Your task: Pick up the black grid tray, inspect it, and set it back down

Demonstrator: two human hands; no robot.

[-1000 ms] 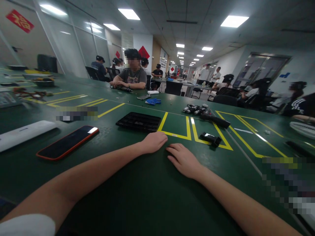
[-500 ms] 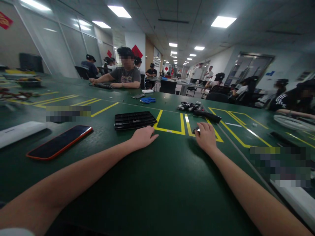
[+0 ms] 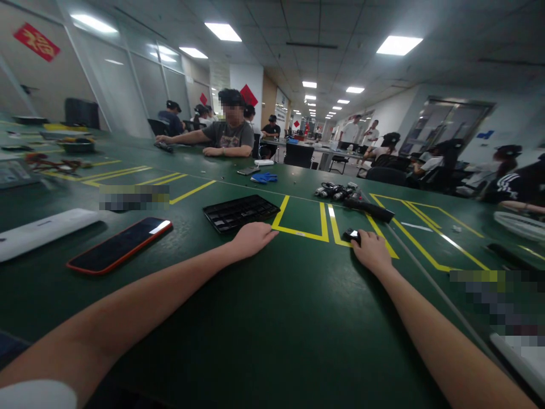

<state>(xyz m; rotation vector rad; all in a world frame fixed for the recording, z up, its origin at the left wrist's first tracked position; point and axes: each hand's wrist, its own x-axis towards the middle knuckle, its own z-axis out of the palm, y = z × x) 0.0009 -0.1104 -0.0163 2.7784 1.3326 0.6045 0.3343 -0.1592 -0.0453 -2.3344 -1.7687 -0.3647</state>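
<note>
A black compartmented tray (image 3: 238, 211) lies at the middle left of the green table, its shallow divided side facing up. My left hand (image 3: 252, 239) is closed at its near right corner, with the thumb pointing right; most of the fingers are hidden behind the hand. On the right, my right hand (image 3: 373, 250) grips a small dark, shiny object (image 3: 351, 234) between thumb and fingers, by the near edge of a yellow-taped rectangle. What kind of object it is I cannot make out.
An orange-edged phone (image 3: 121, 245) and a white flat case (image 3: 49, 233) lie to the left. Beyond my right hand are a black tube-like item (image 3: 369, 209) and a bundle of cables (image 3: 336, 191). A blue glove (image 3: 264, 178) lies farther back. Across the table sits a person (image 3: 232, 136).
The tray has tipped so that its compartments show more. My right hand has drawn back slightly, and more of the small dark object shows. The view has shifted.
</note>
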